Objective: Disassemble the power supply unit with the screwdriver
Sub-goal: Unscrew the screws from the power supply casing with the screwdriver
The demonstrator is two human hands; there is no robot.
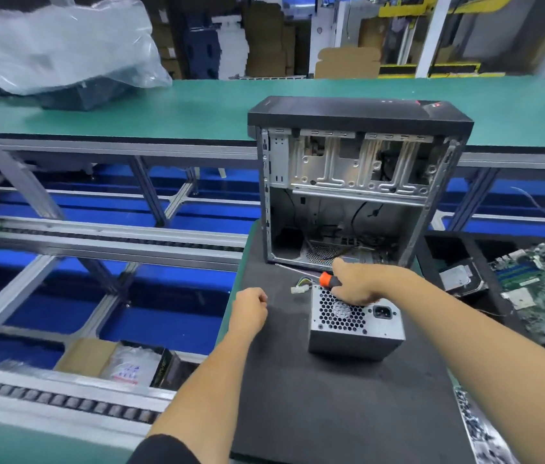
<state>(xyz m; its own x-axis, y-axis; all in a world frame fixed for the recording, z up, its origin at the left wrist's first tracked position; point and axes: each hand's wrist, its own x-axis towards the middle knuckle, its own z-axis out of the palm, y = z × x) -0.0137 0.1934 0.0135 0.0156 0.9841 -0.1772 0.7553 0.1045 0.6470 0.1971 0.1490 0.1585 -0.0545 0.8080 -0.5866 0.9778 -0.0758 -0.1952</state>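
1 PSU (355, 333) | 1 screwdriver (326, 280) gripped by R hand (361, 283) | L hand (249, 308) fisted, empty | 1 case (358, 182)

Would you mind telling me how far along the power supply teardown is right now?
Done: the power supply unit is out of the computer case and sits on the black mat. In hand: the right hand grips the screwdriver just above the unit; the left hand is a loose fist holding nothing visible. Left: the unit's housing looks closed, so opening it remains.
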